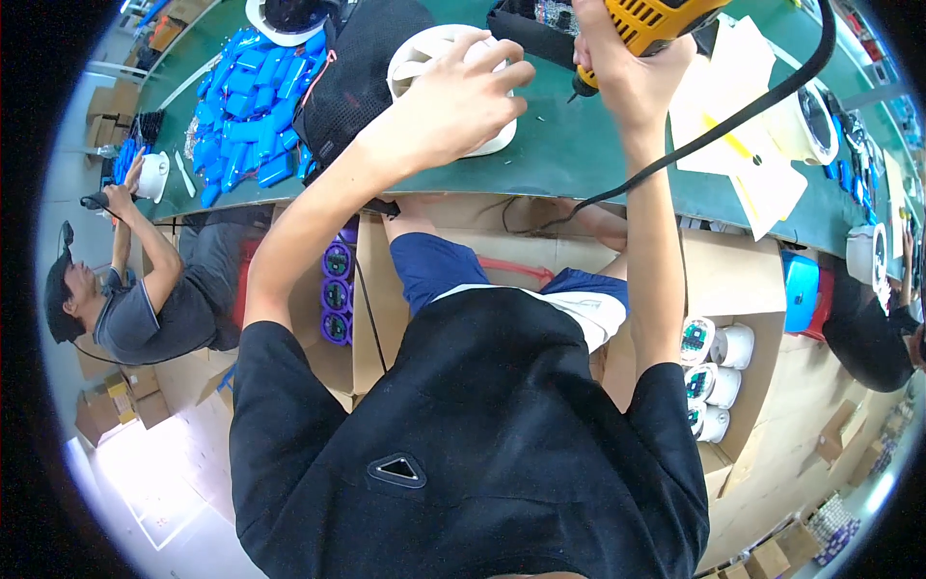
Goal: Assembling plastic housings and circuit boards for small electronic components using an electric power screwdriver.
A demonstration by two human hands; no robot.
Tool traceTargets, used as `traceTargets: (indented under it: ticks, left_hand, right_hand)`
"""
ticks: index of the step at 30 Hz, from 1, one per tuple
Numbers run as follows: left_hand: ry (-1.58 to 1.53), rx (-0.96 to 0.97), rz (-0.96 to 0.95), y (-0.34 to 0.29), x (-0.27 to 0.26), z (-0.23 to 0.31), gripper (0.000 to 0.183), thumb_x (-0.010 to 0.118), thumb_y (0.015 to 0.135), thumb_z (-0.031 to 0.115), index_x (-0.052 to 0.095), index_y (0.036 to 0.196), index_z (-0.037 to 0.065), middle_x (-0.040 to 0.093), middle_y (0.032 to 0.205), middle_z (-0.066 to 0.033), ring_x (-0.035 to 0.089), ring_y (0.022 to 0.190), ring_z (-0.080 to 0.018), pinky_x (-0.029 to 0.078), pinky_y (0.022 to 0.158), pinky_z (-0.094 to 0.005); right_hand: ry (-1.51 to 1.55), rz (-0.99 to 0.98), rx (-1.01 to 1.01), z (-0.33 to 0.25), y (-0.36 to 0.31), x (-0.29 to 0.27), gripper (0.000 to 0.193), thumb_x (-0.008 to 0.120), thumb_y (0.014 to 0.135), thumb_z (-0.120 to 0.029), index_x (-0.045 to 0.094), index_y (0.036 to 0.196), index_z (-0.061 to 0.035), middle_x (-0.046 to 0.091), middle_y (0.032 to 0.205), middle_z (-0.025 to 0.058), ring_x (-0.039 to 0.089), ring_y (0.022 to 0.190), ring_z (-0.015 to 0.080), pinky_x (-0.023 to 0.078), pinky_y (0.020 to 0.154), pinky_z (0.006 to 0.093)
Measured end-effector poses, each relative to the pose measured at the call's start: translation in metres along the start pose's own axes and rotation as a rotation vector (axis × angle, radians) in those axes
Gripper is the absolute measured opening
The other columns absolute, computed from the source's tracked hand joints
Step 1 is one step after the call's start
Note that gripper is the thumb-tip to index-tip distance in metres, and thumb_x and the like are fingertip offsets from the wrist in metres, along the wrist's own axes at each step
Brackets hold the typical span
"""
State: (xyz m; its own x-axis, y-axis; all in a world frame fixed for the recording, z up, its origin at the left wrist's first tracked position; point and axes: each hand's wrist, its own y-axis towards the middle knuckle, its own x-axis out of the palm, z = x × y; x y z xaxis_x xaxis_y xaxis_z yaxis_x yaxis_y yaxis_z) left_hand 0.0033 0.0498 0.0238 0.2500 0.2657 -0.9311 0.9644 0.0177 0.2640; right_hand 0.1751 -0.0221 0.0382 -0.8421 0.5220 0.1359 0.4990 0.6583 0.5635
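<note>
Assembly workshop: green workbench (569, 154), cartons (743, 280)

The left hand (461, 89) presses a white round housing (434, 58) on the green bench (559, 154); the right hand (622, 68) grips a yellow power screwdriver (656, 21).
</note>
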Motion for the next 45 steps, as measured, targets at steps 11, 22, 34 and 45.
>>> traceTargets:
  ticks: [11,22,34,45]
  left_hand:
    - [0.226,-0.02,-0.006,-0.005,0.019,0.012,0.031,0.066,0.073,0.017,0.066,0.103,0.008,0.057,0.12,-0.0055,0.048,0.126,-0.0239,0.034,0.11,-0.0543]
    - [-0.479,-0.68,0.519,-0.072,0.028,0.076,0.011,0.065,0.08,-0.002,0.066,0.091,0.0,0.065,0.08,-0.0112,0.065,0.07,-0.0257,0.053,0.066,-0.0348]
    - [-0.703,-1.392,0.133,-0.094,0.04,0.039,0.035,0.068,0.09,0.023,0.068,0.11,-0.006,0.067,0.06,-0.0126,0.068,0.056,-0.0166,0.053,0.06,-0.0303]
    - [-0.93,-1.452,0.048,-0.103,0.042,0.034,0.028,0.059,0.092,0.019,0.063,0.099,-0.008,0.066,0.063,-0.0146,0.062,0.051,-0.0169,0.047,0.051,-0.0325]
  right_hand:
    - [-0.053,0.056,-0.227,0.03,-0.012,-0.009,0.026,0.079,0.085,-0.02,0.066,0.1,-0.0025,0.069,0.081,0.0038,0.066,0.071,0.0125,0.053,0.065,0.0272]
    - [0.129,0.07,-0.039,0.037,-0.022,-0.021,0.03,0.082,0.083,-0.021,0.067,0.102,-0.0026,0.071,0.092,0.0051,0.066,0.083,0.0112,0.054,0.073,0.0274]
    - [0.032,0.014,-0.033,0.034,-0.017,-0.01,0.025,0.082,0.082,-0.02,0.07,0.096,-0.0026,0.072,0.087,0.0038,0.067,0.077,0.0109,0.054,0.07,0.0263]
    - [0.139,0.043,-0.075,0.034,-0.024,-0.017,0.013,0.074,0.088,-0.01,0.064,0.095,-0.005,0.057,0.062,0.0011,0.056,0.05,0.0088,0.049,0.05,0.022]
